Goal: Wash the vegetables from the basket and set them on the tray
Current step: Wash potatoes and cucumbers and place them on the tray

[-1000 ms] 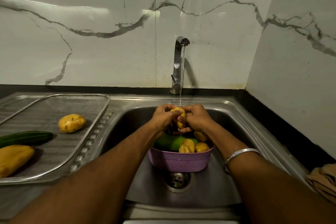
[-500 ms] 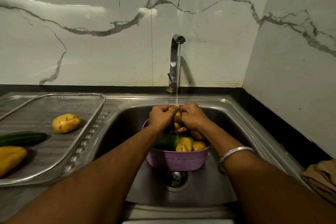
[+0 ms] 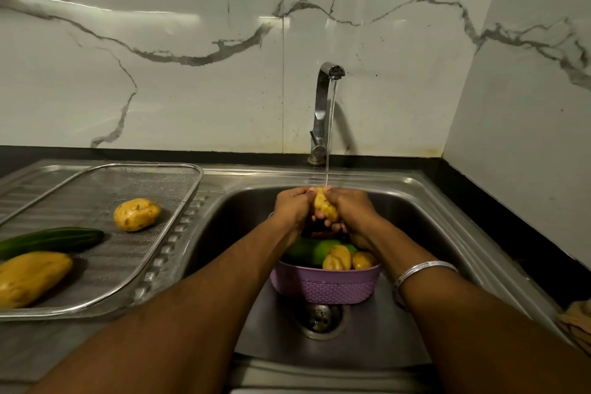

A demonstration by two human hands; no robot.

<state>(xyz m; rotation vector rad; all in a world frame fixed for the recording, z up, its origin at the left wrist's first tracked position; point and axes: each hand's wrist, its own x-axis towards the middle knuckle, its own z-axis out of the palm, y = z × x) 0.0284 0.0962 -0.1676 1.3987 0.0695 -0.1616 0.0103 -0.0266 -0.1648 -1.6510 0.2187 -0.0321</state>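
My left hand and my right hand both clasp a small yellow potato under the running stream from the tap. Right below them a purple basket stands in the sink, holding two potatoes and green vegetables. On the left, a mesh tray lies on the drainboard with a washed potato, a dark green cucumber and a long yellow vegetable on it.
The steel sink has its drain just in front of the basket. A marble wall rises behind and to the right. A brown cloth lies on the dark counter at the right edge.
Both hands stay at the stream and have turned the potato between them, so more of it shows now. The tray and basket have not moved.
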